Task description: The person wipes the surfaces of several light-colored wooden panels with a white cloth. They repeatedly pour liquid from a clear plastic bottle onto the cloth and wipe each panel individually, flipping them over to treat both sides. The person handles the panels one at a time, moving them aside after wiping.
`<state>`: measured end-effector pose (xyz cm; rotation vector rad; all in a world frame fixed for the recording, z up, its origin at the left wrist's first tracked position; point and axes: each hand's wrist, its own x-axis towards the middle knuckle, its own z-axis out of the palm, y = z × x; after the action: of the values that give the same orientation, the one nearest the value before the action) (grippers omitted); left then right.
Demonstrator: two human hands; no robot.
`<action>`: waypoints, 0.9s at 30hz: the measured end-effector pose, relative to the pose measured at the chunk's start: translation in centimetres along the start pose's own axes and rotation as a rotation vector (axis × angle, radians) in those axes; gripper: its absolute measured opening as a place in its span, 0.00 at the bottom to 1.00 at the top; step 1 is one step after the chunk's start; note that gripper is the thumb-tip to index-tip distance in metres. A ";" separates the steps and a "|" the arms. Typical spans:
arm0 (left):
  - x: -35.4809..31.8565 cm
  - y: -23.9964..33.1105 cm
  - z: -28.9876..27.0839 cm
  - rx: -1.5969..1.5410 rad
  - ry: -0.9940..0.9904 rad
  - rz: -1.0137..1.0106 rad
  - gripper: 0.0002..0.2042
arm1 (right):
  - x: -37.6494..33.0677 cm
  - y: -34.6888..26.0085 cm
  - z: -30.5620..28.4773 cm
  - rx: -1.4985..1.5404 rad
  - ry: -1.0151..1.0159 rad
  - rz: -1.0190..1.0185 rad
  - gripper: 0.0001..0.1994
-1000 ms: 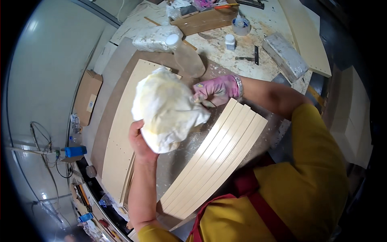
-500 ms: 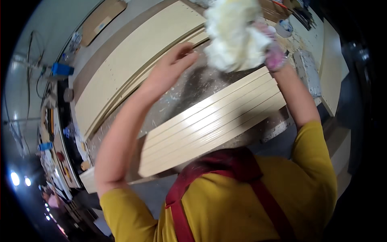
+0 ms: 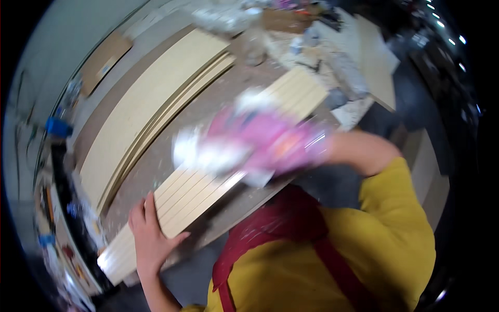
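On the table (image 3: 161,158), pale strips (image 3: 184,200) lie side by side. Over the strips' middle is a white cloth (image 3: 222,157), under the gloved right hand (image 3: 267,139); blur hides how closed its grip is. Toward the strips' left end, the bare left hand (image 3: 150,236) rests, grip spread.

White cloth (image 3: 223,155) in right grip (image 3: 260,136) over strips (image 3: 188,196)
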<state>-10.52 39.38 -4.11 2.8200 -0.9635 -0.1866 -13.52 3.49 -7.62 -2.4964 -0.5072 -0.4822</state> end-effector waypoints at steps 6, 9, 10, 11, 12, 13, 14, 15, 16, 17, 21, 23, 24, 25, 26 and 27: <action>-0.6 0.0 0.8 -0.010 0.080 0.018 0.49 | -1.8 7.6 -3.8 -0.432 0.086 0.189 0.13; -0.7 -0.1 0.9 -0.014 0.106 0.052 0.49 | -1.1 5.6 -7.0 -0.547 -0.065 0.502 0.12; -0.7 -0.3 1.0 -0.009 0.118 0.056 0.49 | -0.9 4.4 -5.4 -0.586 -0.006 0.447 0.12; -0.8 -0.6 1.0 0.004 0.110 0.051 0.48 | -0.8 2.6 -3.0 -0.630 0.051 0.391 0.13; -0.9 -0.6 0.9 0.007 0.105 0.044 0.48 | -0.8 1.5 -1.2 -0.540 0.002 0.343 0.14; -1.2 -1.0 0.9 0.021 0.094 0.021 0.48 | 0.7 -1.9 -2.2 -0.560 -0.121 0.259 0.14; -1.2 -1.1 0.9 0.021 0.105 0.038 0.48 | -0.4 0.0 -2.3 -0.437 -0.027 0.261 0.13; -1.1 -1.1 1.1 0.021 0.116 0.054 0.48 | -1.6 2.6 -3.2 -0.313 0.068 0.261 0.13; -1.1 -1.2 1.3 0.020 0.129 0.063 0.48 | -1.7 4.3 -4.8 -0.406 0.066 0.368 0.11; -1.1 -1.4 1.2 0.016 0.121 0.074 0.48 | -1.8 6.0 -6.4 -0.496 0.055 0.473 0.09; -0.9 -1.2 0.8 -0.007 0.142 0.103 0.48 | -1.8 4.9 -4.9 -0.633 0.020 0.502 0.11; -0.9 -1.2 0.9 -0.010 0.164 0.099 0.47 | -1.2 1.4 -4.0 -0.609 0.059 0.198 0.11; -1.0 -1.2 0.9 -0.003 0.172 0.096 0.47 | -0.8 1.8 -5.0 -0.491 0.018 0.351 0.11; -1.1 -1.2 1.0 0.007 0.174 0.102 0.47 | -0.9 2.5 -6.1 -0.368 -0.021 0.511 0.10; -1.0 -1.2 1.2 0.005 0.176 0.109 0.47 | -0.8 3.1 -7.3 -0.351 0.016 0.629 0.09; -0.9 -1.2 1.3 0.003 0.178 0.117 0.47 | -1.8 5.3 -8.0 -0.591 0.047 0.500 0.09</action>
<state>-10.72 40.75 -5.52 2.7163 -1.0828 0.0783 -14.53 -5.60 -4.40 -3.0111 0.3376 -0.5396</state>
